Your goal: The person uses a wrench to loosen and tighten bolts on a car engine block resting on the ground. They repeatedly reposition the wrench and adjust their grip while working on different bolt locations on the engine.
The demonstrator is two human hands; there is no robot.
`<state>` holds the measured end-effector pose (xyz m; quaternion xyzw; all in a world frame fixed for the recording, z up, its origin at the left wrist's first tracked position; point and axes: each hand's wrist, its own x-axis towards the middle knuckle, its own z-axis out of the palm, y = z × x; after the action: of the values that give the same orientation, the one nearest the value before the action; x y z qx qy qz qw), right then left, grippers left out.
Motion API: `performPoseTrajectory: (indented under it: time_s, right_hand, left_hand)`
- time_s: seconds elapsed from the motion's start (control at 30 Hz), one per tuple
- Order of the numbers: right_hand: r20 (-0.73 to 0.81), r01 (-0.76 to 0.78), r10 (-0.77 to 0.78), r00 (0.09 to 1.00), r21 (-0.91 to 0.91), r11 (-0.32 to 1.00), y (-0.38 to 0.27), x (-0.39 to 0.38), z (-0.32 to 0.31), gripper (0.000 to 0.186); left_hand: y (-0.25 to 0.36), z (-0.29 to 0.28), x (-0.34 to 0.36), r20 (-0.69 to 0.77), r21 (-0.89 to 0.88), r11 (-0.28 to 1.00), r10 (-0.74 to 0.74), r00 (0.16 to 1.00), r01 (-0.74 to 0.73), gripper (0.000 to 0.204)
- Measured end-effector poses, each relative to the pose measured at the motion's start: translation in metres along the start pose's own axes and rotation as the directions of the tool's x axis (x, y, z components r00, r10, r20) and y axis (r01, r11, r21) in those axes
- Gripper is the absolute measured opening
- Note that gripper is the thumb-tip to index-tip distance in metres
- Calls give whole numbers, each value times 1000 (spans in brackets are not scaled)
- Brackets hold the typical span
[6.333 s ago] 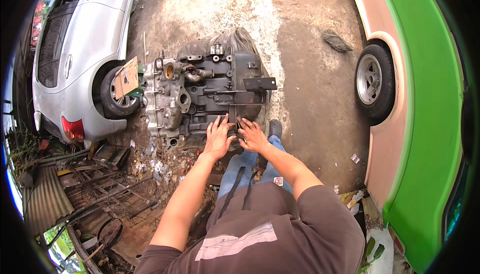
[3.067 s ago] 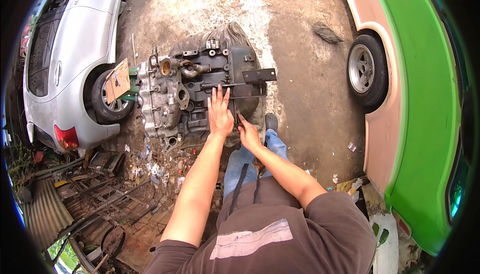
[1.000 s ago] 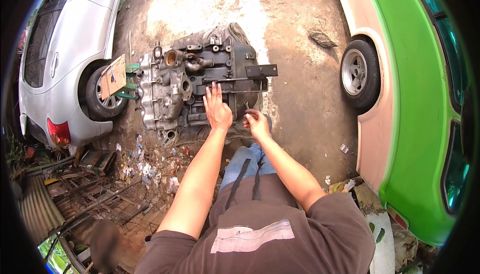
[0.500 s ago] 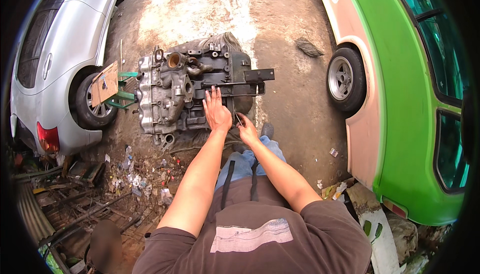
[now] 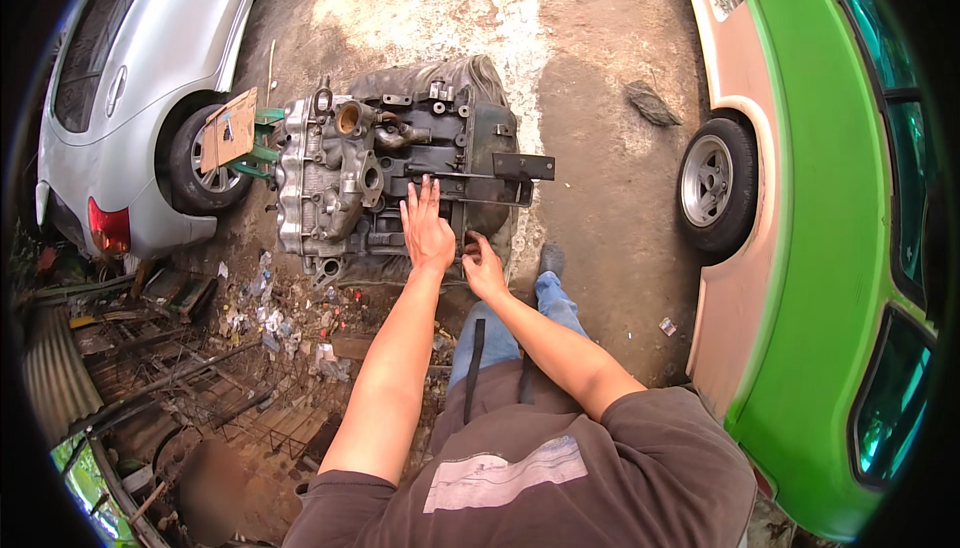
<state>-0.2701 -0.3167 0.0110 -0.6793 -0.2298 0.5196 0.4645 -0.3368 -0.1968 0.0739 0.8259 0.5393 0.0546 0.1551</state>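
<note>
A car engine (image 5: 355, 233) lies on its side on the ground before me, its ribbed silver valve cover (image 5: 295, 183) to the left and its dark block to the right. My left hand (image 5: 430, 238) rests flat on the block's near part, fingers stretched forward and touching a black metal bracket (image 5: 480, 189) that runs across the engine. My right hand (image 5: 484, 268) is at the block's near right edge, fingers bent and pinched together. Whatever is between those fingers is too small and hidden to name.
Dark cloth (image 5: 470, 73) lies under the engine. A green stool (image 5: 262, 153) with cardboard (image 5: 228, 131) on it stands left, by a silver car (image 5: 150, 98). A green and pink vehicle (image 5: 810, 208) is at the right. Litter (image 5: 270, 323) and scrap metal (image 5: 180, 378) cover the near left ground.
My right hand has moved slightly left and nearer, and the thin metal piece seen at its fingers no longer shows clearly. The left hand stays on the engine. My view has shifted a little.
</note>
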Motion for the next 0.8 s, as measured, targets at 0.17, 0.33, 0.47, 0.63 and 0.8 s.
performPoseTrajectory:
  time_s: [0.17,0.33,0.47,0.63,0.8]
  right_hand:
    - [84,-94,86,993,98,991,-5,2,-8,50]
    - [242,-244,208,948,130,961,-21,17,-23,52]
    - [476,-547,430,767,135,826,-42,48,-52,49]
    - [571,-654,520,635,39,756,-60,74,-64,45]
    - [446,-563,514,732,-28,826,-59,60,-59,45]
  left_hand:
    - [3,-3,-1,7,40,999,-10,1000,10,74]
    - [4,-4,1,13,60,998,-11,1000,10,73]
    - [5,-1,2,12,87,996,-7,1000,6,74]
    - [6,-4,-1,11,102,995,-7,1000,6,74]
    - [7,-4,2,30,85,996,-13,999,10,74]
